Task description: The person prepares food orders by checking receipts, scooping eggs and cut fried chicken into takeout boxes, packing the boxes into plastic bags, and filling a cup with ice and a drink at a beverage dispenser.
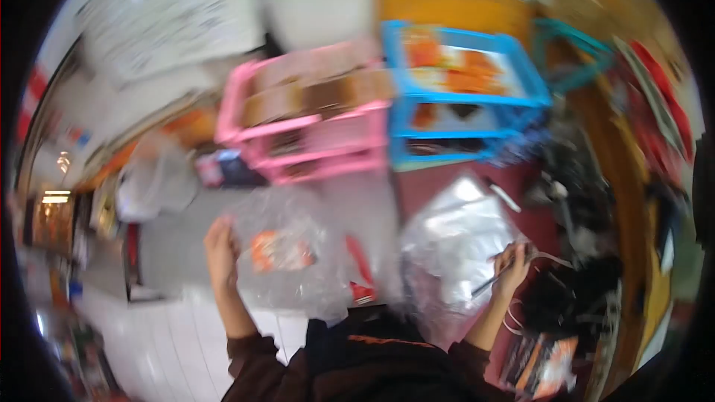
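Note:
My left hand (221, 247) is closed at the left edge of a clear plastic bag (257, 212), its fingers blurred and curled, seemingly pinching the film. Orange-and-white packets (277, 251) show through that bag. My right hand (512, 269) grips a thin dark stick-like tool (485, 285), possibly a pen, which points down and left. Beneath the tool lies a stack of clear plastic bags (449, 242) on a dark red surface. Between the two lots of plastic is a red tool (360, 260), too blurred to name.
Pink stacked trays (242, 100) hold brown-and-clear packs. Blue stacked trays (521, 67) beside them hold orange packets. A white plastic bag (156, 179) stands at the left. Black items and a white cable (551, 257) lie at the right, near a printed box (538, 365).

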